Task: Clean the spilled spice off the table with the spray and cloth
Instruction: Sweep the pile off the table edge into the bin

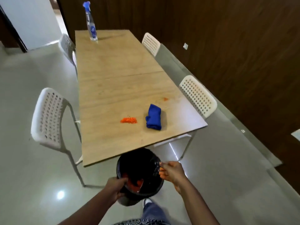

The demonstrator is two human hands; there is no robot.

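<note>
A: Head view, grips first. Left hand (115, 186) grips the near rim of the black-lined bin (142, 161), fingers curled over the edge. Right hand (172, 172) hangs over the bin's right rim, fingers loose, holding nothing, tips stained orange.

B: Anything hidden?

A: Bin's far side tucks under the table (113, 88) edge; its base is blocked by the left arm. Orange stuff inside the bin, blurred, can't tell what exactly. Torso cut off at the bottom.

B: Task things?

A: Spice pile (129, 120), orange, grainy, on the near end of the table. A faint orange smear (165, 99) sits further right. Blue cloth (153, 117), folded, soft, lies just right of the pile, apart from it. Spray bottle (91, 21), clear plastic with blue trigger, upright at the far end.

B: Rest?

A: Light wood-grain tabletop, white perforated chairs (47, 117) around it, glossy floor.
</note>
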